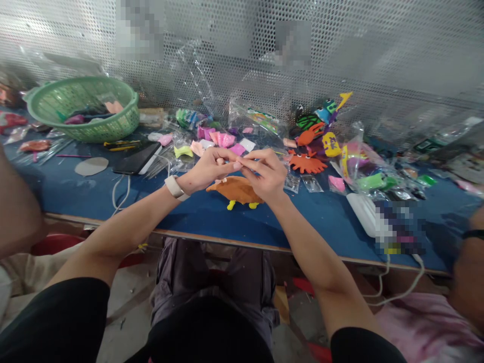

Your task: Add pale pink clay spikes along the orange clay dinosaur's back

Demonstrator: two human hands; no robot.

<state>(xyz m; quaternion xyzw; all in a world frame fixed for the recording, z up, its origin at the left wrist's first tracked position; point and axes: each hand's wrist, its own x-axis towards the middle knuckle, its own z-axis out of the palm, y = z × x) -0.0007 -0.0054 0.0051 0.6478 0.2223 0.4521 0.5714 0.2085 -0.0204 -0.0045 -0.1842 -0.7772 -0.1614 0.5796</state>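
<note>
My left hand and my right hand meet fingertip to fingertip above the table. Both are closed in a pinch, and whatever lies between the fingertips is too small to make out. Just below them rests a brown clay figure with a pointed left end and small yellow feet; my right hand covers part of its right side. Behind the hands lie a magenta clay piece, a white piece and a pink clay packet. A yellow-green lump sits left of them.
A green basket stands at the back left, near a black phone with a white cable. To the right are an orange clay crab, several bagged clay pieces and a white power bank. Other people's arms flank the blue table.
</note>
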